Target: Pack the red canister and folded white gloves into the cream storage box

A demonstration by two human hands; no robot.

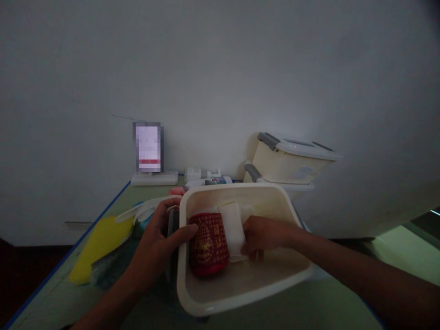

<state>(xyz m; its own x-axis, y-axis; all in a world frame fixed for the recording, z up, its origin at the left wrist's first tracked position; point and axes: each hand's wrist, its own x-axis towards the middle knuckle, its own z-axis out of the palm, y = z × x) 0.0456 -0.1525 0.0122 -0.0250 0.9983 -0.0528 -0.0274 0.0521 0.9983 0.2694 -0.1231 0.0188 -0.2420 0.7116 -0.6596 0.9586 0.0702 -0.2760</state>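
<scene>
My left hand [161,233] grips the left rim of a cream plastic bin [244,303], its thumb over the edge and its fingers outside. The bin is tilted so that its inside faces me. In its left part stands a dark red canister [208,245] with gold characters. A white packet [233,231], soft-looking, leans right beside the canister. My right hand [259,236] reaches into the bin from the right, its bent fingers closed at the packet's right edge. Some of those fingertips are hidden.
Left of the bin lie a yellow cloth [103,243], a dark mesh piece [115,261] and white plastic hangers [147,208]. Behind stand a phone [148,146] on a white base, white bottles [206,176], and stacked lidded boxes [285,160] against the wall.
</scene>
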